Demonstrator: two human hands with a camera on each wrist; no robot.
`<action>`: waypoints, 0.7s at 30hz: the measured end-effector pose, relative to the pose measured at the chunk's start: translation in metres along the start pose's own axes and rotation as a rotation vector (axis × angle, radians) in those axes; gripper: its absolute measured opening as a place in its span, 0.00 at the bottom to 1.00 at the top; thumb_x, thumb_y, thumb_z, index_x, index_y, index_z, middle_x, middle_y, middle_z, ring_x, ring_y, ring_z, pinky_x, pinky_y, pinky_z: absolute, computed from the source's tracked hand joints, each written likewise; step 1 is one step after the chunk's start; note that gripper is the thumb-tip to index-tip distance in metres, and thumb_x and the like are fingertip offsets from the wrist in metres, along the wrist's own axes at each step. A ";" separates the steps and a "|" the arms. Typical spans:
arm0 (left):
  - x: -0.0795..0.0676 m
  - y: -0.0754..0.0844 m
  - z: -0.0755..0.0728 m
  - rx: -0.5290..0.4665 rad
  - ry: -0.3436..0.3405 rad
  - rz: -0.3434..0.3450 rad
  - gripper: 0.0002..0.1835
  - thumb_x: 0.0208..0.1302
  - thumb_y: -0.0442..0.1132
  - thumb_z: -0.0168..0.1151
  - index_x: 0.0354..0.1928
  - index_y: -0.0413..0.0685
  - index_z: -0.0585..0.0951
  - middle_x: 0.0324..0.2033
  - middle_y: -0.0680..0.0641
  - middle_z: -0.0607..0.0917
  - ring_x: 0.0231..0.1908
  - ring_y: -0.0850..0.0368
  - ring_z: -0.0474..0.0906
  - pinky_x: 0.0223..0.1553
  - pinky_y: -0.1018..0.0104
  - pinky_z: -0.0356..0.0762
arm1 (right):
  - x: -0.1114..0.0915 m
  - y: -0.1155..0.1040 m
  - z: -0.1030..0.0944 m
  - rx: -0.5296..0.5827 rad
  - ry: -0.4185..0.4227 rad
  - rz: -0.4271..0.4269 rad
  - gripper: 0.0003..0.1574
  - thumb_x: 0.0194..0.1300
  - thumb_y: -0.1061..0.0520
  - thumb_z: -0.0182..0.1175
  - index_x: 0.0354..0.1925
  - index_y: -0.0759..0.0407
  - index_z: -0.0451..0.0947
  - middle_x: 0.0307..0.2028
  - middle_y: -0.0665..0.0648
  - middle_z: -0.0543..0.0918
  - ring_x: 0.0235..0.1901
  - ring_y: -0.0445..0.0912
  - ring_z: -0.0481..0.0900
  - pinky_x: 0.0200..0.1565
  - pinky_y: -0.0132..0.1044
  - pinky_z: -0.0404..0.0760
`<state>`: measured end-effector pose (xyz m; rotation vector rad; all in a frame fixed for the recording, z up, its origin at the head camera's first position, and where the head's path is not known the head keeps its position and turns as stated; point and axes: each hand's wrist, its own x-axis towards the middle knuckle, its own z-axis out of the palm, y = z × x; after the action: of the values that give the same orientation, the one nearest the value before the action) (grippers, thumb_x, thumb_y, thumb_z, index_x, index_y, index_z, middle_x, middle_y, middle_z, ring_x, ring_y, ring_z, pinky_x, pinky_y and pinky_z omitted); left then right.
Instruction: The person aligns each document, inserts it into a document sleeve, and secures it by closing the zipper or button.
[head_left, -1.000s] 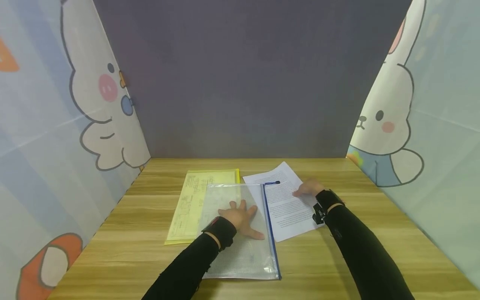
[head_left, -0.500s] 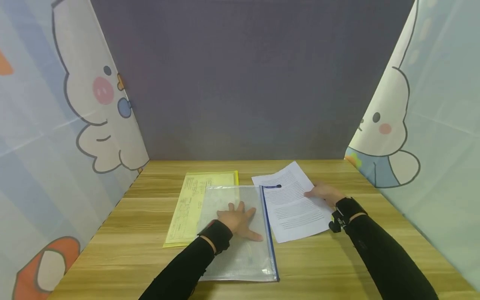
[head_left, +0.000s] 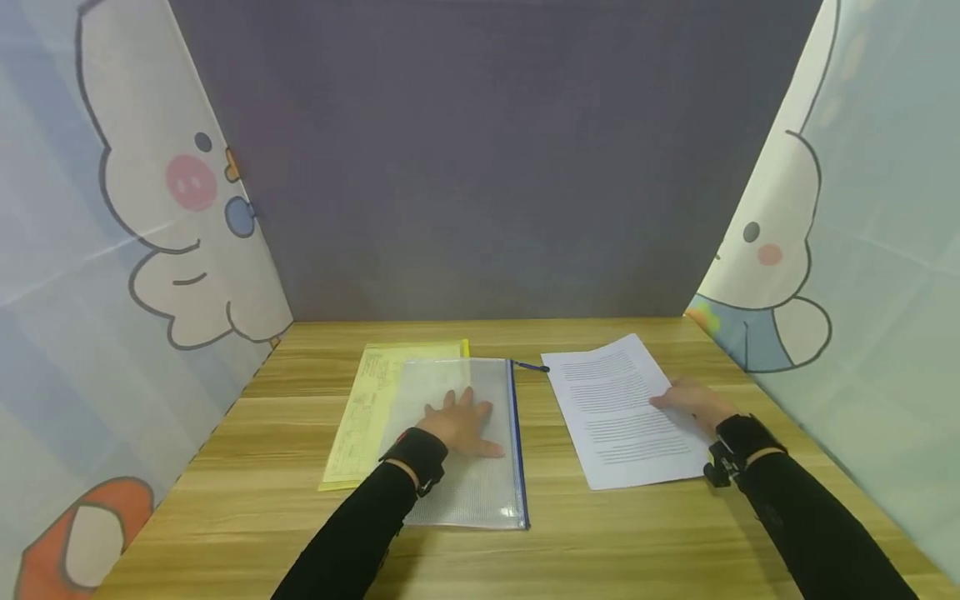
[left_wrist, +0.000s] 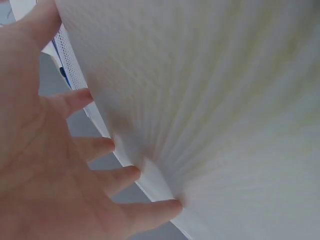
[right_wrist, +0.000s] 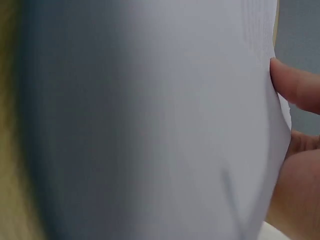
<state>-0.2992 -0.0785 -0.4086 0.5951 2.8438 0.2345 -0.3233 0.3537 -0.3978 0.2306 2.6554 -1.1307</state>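
A clear mesh zip pouch [head_left: 487, 492] with a blue zip edge lies over part of a yellow folder [head_left: 352, 433]. My left hand [head_left: 459, 425] presses flat on the pouch with its fingers spread. In the left wrist view, the fingertips [left_wrist: 172, 207] touch its ribbed surface. To the right, white printed sheets [head_left: 611, 417] lie apart from the zip edge. My right hand [head_left: 693, 402] pinches their right edge. In the right wrist view, the thumb [right_wrist: 297, 87] is on top of the sheets, and the other fingers are partly hidden at the edge.
The wooden table [head_left: 600, 542] runs back to a dark grey panel [head_left: 480, 167]. Printed cloth walls stand at the left [head_left: 67, 358] and right [head_left: 885, 333]. A blue zip pull [head_left: 534, 367] points from the pouch's top corner towards the sheets.
My right hand has moved right with the printed sheets, drawing them out from beside the pouch and leaving bare wood between. My left hand and the pouch shift slightly left in view.
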 end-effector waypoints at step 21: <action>0.023 0.019 -0.013 0.003 0.188 -0.217 0.30 0.67 0.65 0.60 0.34 0.41 0.86 0.29 0.44 0.83 0.32 0.48 0.80 0.37 0.55 0.82 | -0.007 0.002 0.004 0.107 0.010 0.095 0.29 0.70 0.58 0.61 0.56 0.82 0.67 0.39 0.63 0.80 0.39 0.53 0.78 0.41 0.40 0.77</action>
<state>-0.3159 -0.0532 -0.3962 0.2733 3.0597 0.2611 -0.3156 0.3519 -0.3997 0.3790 2.5651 -1.2448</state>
